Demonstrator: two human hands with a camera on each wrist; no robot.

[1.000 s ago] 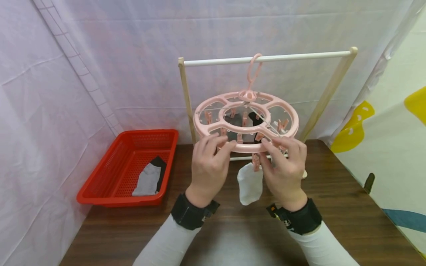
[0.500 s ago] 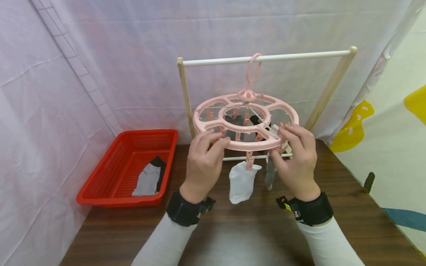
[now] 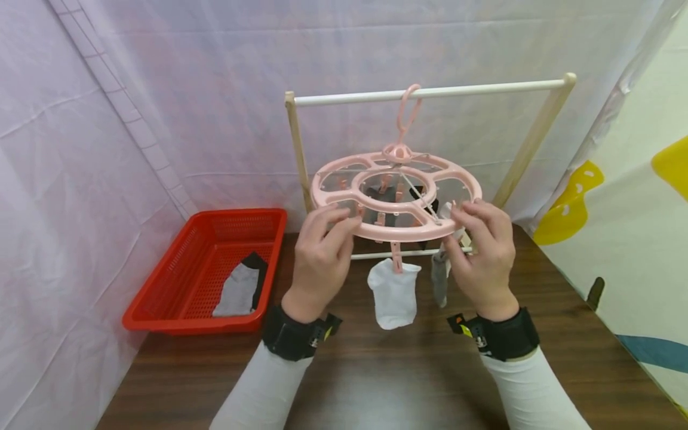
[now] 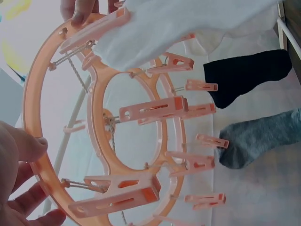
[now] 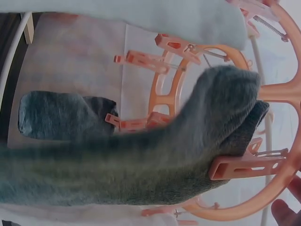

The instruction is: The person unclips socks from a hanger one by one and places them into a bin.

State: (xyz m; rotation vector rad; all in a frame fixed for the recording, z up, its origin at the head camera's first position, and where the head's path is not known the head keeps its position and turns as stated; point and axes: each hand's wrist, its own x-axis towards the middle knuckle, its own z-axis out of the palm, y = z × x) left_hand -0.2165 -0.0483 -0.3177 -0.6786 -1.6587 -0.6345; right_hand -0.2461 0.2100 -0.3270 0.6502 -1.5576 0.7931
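A round pink clip hanger [image 3: 400, 235] hangs by its hook, with socks clipped beneath it. My left hand [image 3: 321, 257] grips the front left of its rim, thumb pressed on the ring in the left wrist view. On the front right, my right hand [image 3: 486, 257] pinches the rim between thumb and fingers. A white sock [image 3: 395, 298] dangles from a front clip between the hands. Beside my right hand hangs a grey sock [image 5: 155, 160], held in a clip [image 5: 249, 167]. Farther back, a black sock [image 4: 249, 75] and another grey sock [image 4: 258, 139] hang from clips.
The hook sits over the white rod [image 3: 484, 91] of a rack with wooden posts [image 3: 532, 143]. At left on the brown table [image 3: 376, 382] stands a red basket [image 3: 193, 325] holding a grey sock [image 3: 236, 292] and a black one [image 3: 261, 283]. Sheets enclose the back and sides.
The hanger has turned, carrying the white sock left and bringing the grey sock into view by my right hand. My left hand has shifted left, and my right hand has moved right along the rim.
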